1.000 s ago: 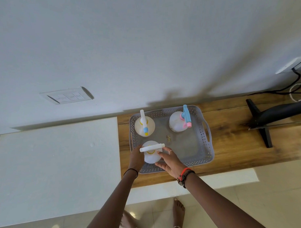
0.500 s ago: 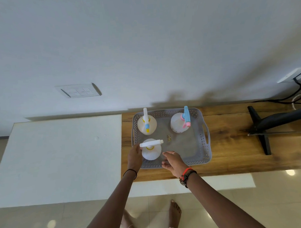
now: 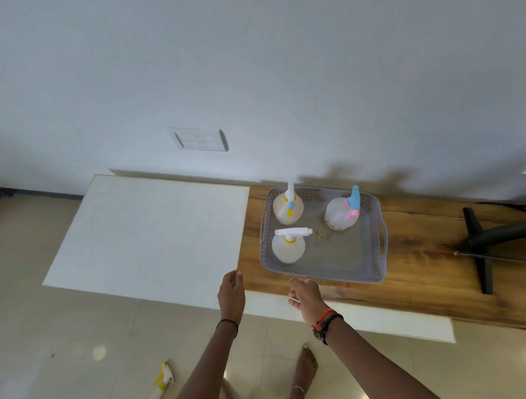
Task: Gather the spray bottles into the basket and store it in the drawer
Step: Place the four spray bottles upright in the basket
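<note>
A wooden bench (image 3: 408,283) runs along a plain white wall (image 3: 251,65) that carries a switch plate (image 3: 200,139); a white cabinet top (image 3: 149,233) adjoins the bench on the left, and pale glossy tiles (image 3: 52,341) cover the floor. The grey basket (image 3: 374,273) sits on the bench with three spray bottles upright inside — one with a white head (image 3: 288,249), one with a blue-and-yellow trigger (image 3: 288,209), one with a blue-and-pink head (image 3: 341,214). No writing is legible. A fourth bottle (image 3: 161,388) lies on the floor. The left hand (image 3: 231,293) hovers loosely open, holding nothing; the right hand (image 3: 306,294), fingers curled, its grip empty, hangs just before the basket's near rim.
</note>
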Tool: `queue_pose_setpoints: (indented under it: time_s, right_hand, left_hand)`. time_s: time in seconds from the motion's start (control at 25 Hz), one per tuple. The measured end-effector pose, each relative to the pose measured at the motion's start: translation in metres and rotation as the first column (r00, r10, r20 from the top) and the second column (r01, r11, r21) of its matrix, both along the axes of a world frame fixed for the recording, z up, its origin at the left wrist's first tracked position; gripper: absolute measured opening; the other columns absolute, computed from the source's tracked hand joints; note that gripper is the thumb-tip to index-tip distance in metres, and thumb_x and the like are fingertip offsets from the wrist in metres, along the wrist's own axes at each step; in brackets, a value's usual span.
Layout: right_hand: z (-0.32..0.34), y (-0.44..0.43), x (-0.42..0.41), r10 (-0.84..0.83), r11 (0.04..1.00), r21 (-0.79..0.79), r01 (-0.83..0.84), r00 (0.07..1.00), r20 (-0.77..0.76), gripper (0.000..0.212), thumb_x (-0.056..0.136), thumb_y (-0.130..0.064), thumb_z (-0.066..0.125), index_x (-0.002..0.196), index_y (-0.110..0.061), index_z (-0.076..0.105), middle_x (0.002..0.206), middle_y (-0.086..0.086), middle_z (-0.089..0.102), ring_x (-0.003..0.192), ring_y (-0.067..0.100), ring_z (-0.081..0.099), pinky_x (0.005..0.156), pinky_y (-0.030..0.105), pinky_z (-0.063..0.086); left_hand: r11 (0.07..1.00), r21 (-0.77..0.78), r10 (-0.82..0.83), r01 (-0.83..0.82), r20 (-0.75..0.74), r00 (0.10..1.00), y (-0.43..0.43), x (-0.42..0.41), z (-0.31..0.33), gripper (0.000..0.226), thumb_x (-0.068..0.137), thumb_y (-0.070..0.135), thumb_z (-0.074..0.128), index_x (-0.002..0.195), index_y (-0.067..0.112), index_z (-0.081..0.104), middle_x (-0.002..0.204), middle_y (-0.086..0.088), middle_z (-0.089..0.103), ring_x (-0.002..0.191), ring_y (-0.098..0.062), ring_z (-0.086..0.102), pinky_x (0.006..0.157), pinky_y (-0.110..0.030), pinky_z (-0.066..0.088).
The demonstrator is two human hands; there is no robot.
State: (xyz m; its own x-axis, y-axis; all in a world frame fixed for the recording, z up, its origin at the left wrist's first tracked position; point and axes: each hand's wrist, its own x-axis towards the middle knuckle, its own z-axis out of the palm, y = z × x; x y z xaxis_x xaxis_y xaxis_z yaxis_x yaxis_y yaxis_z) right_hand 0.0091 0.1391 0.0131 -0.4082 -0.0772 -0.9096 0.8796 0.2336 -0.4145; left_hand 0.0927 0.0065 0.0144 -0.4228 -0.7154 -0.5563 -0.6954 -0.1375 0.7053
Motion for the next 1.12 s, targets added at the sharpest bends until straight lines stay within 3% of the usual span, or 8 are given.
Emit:
queue_pose_setpoints:
  time_s: [0.08, 0.16, 0.28, 0.44, 0.64, 0.8, 1.04, 1.12]
  right_hand:
    - [0.006, -0.011, 0.019, 0.029, 1.0, -0.007, -0.029, 0.999, 0.021, 0.018, 0.094, -0.011, 0.044, 0.112, -0.01, 0.049, 0.079, 0.002, 0.043, 0.082, 0.021, 0.046, 0.092, 0.037, 0.046]
    - [0.013, -0.024, 0.039, 0.049, 0.999, -0.009, -0.048, 0.998, 0.033, 0.002, 0.093, -0.011, 0.046, 0.092, -0.011, 0.047, 0.078, 0.003, 0.041, 0.077, 0.02, 0.044, 0.077, 0.034, 0.045]
    - [0.016, -0.046, 0.072, 0.119, 0.993, -0.008, -0.119, 0.993, 0.014, 0.023, 0.091, -0.008, 0.046, 0.071, -0.017, 0.04, 0.071, 0.002, 0.035, 0.064, 0.017, 0.036, 0.062, 0.029, 0.036]
    - [0.02, -0.072, 0.122, 0.14, 0.99, 0.02, -0.14, 0.99, 0.004, 0.014, 0.092, -0.01, 0.047, 0.08, -0.016, 0.042, 0.069, 0.001, 0.037, 0.063, 0.015, 0.036, 0.064, 0.028, 0.039]
    - [0.013, -0.105, 0.201, 0.13, 0.99, 0.054, -0.129, 0.991, -0.016, 0.012, 0.093, -0.013, 0.049, 0.081, -0.015, 0.046, 0.073, 0.002, 0.042, 0.065, 0.014, 0.043, 0.06, 0.025, 0.042]
    - [0.004, -0.125, 0.272, 0.131, 0.988, 0.085, -0.128, 0.991, -0.039, 0.008, 0.093, -0.013, 0.051, 0.099, -0.01, 0.046, 0.076, 0.003, 0.045, 0.067, 0.014, 0.045, 0.064, 0.027, 0.043]
    - [-0.013, -0.148, 0.363, 0.262, 0.957, 0.122, -0.262, 0.965, 0.016, 0.005, 0.093, -0.012, 0.052, 0.094, -0.012, 0.047, 0.075, 0.002, 0.045, 0.067, 0.014, 0.043, 0.071, 0.031, 0.044]
    - [-0.024, -0.157, 0.387, 0.326, 0.939, 0.102, -0.329, 0.944, 0.045, 0.012, 0.093, -0.011, 0.05, 0.083, -0.014, 0.045, 0.073, 0.002, 0.042, 0.064, 0.016, 0.041, 0.075, 0.04, 0.052]
  left_hand:
    - [0.999, -0.008, 0.04, -0.04, 0.012, 0.999, -0.006, 0.024, 0.001, 0.031, 0.098, 0.027, 0.043, 0.119, 0.008, 0.058, 0.106, 0.002, 0.058, 0.099, -0.014, 0.05, 0.086, -0.027, 0.035]
    - [0.997, -0.008, 0.075, -0.075, 0.018, 0.997, -0.013, 0.05, 0.001, 0.032, 0.098, 0.027, 0.043, 0.118, 0.007, 0.058, 0.106, 0.0, 0.06, 0.097, -0.015, 0.05, 0.085, -0.027, 0.035]
    - [0.992, -0.014, 0.126, -0.125, 0.026, 0.992, -0.03, 0.09, 0.002, 0.031, 0.098, 0.026, 0.044, 0.115, 0.005, 0.059, 0.108, -0.011, 0.065, 0.101, -0.026, 0.056, 0.086, -0.03, 0.039]
    - [0.988, -0.049, 0.145, -0.143, 0.037, 0.989, -0.059, 0.156, 0.002, 0.032, 0.099, 0.025, 0.044, 0.116, 0.003, 0.058, 0.104, -0.013, 0.064, 0.107, -0.032, 0.057, 0.083, -0.031, 0.038]
    - [0.983, -0.059, 0.179, -0.177, 0.034, 0.983, -0.101, 0.268, -0.015, 0.033, 0.098, 0.026, 0.044, 0.119, 0.004, 0.058, 0.118, -0.016, 0.064, 0.113, -0.032, 0.056, 0.098, -0.039, 0.041]
    - [0.992, -0.031, 0.125, -0.123, 0.08, 0.989, -0.136, 0.359, -0.028, 0.034, 0.098, 0.029, 0.044, 0.115, 0.003, 0.059, 0.104, -0.013, 0.064, 0.091, -0.022, 0.051, 0.083, -0.029, 0.036]
    - [0.991, -0.017, 0.133, -0.132, 0.132, 0.982, -0.174, 0.45, -0.045, 0.035, 0.098, 0.033, 0.043, 0.112, 0.005, 0.059, 0.105, -0.012, 0.063, 0.109, -0.032, 0.056, 0.083, -0.031, 0.036]
    - [0.987, -0.008, 0.163, -0.163, 0.14, 0.977, -0.18, 0.473, -0.06, 0.035, 0.097, 0.033, 0.044, 0.116, 0.006, 0.058, 0.115, -0.015, 0.063, 0.111, -0.03, 0.056, 0.086, -0.032, 0.038]
